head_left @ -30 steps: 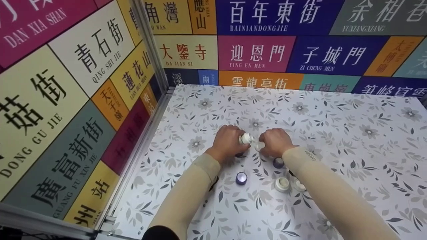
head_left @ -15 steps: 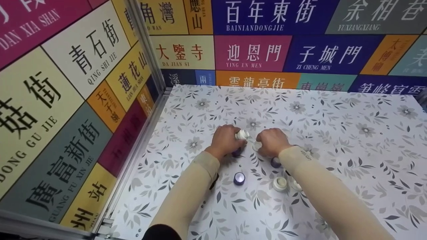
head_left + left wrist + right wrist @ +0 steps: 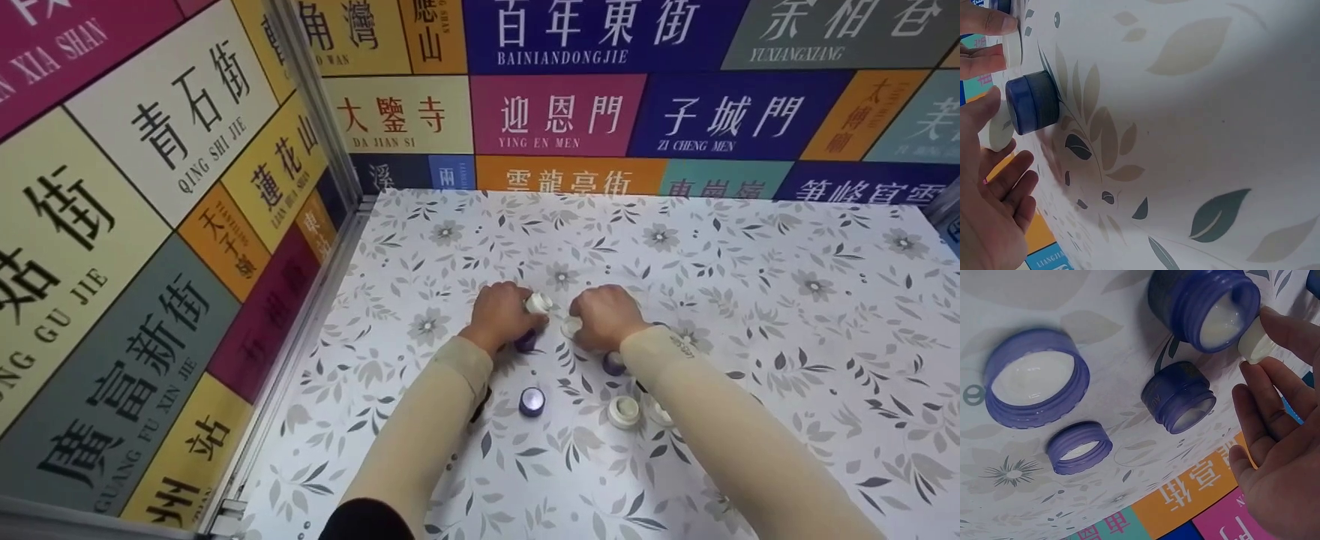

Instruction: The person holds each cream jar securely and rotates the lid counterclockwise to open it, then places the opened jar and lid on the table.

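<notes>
In the head view my left hand pinches a small round white piece between thumb and fingers. A blue-purple jar or lid stands on the cloth beside that hand in the left wrist view. My right hand pinches a pale, flat disc, held just above the table. Next to it, two open purple jars show white inside, one large and one smaller. Two purple screw lids lie with their white insides up. A purple round piece with a shiny top lies nearer me.
A white cloth with grey flowers and leaves covers the table. Panels with coloured street-name signs stand at the back and on the left, edged by a metal frame. A pale open jar stands near my right forearm.
The head view has shifted slightly. My left hand has drawn a little to the left with its white piece, uncovering more of the purple piece beneath it. The right hand keeps its disc.
</notes>
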Motion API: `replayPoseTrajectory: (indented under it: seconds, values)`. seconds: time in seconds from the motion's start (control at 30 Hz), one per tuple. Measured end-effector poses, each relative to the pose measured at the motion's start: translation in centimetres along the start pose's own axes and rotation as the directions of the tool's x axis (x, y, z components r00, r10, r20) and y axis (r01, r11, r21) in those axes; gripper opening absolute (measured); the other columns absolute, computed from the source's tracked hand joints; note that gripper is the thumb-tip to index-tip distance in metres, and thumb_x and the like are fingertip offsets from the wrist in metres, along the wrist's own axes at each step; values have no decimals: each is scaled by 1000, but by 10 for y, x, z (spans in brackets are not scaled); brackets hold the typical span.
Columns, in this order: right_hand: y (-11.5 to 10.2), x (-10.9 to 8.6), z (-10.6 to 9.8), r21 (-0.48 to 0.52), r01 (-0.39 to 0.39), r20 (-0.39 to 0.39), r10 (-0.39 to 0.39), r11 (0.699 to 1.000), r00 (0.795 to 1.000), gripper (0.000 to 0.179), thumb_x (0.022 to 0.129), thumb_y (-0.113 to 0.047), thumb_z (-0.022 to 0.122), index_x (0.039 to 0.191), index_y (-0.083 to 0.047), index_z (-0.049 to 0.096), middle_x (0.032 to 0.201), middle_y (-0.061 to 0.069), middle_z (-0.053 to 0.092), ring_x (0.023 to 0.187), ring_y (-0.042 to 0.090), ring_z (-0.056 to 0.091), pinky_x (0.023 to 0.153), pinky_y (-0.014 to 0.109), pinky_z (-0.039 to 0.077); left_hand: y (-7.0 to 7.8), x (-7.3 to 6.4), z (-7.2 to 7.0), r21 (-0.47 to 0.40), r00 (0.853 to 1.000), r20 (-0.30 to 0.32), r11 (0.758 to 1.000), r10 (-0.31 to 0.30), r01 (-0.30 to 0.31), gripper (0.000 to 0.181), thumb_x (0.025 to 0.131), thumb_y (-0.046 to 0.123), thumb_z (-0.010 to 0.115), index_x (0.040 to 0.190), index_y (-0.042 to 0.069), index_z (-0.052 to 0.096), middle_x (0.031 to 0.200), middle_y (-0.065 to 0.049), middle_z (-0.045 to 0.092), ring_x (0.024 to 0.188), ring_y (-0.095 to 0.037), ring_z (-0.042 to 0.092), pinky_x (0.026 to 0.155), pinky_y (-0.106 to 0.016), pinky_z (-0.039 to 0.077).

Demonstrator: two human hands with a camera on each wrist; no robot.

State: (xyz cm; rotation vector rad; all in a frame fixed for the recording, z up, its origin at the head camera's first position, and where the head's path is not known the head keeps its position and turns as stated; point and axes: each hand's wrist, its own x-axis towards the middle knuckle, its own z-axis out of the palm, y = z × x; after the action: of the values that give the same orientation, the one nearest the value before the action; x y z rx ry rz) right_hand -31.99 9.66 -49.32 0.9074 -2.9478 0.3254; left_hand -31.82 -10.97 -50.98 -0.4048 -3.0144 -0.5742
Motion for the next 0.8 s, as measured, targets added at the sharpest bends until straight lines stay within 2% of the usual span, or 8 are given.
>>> replayPoseTrajectory:
  seconds: [0.23, 0.47, 0.67, 0.8]
  values:
    - [1, 1, 0, 11, -30, 43, 29, 999, 999, 16, 59, -13, 75, 59, -18, 59, 58, -1, 54, 58, 29, 49, 59, 45, 41, 4, 2, 2, 32, 999, 33, 999, 6, -7, 24, 81, 44, 75, 80, 20, 72, 77, 1, 65, 79, -24, 61, 82, -40, 45]
    - [0, 2, 0, 2, -42, 53, 41, 999, 998, 17, 61, -14, 76, 58, -19, 59, 59, -1, 56, 61, 29, 52, 64, 45, 43, 5, 4, 4, 91, 998, 61, 996, 16, -21, 27, 83, 46, 74, 93, 21, 76, 89, -2, 69, 89, -25, 63, 87, -42, 45]
    - [0, 1, -1, 2, -12, 21, 12, 1000, 1000, 27, 59, -12, 73, 52, -20, 49, 52, -4, 48, 54, 27, 47, 56, 43, 39, 5, 4, 5, 150, 996, 90, 988, 16, -30, 36, 85, 52, 69, 103, 23, 76, 98, -2, 69, 97, -25, 61, 90, -43, 43]
    - [0, 0, 0, -4, 25, -1, -25, 1000, 1000, 28, 59, -10, 71, 51, -20, 46, 49, -6, 44, 50, 26, 43, 53, 43, 38, 4, 4, 6, 146, 994, 108, 989, -3, -13, 37, 85, 53, 69, 108, 25, 76, 106, 0, 71, 109, -25, 59, 96, -45, 40]
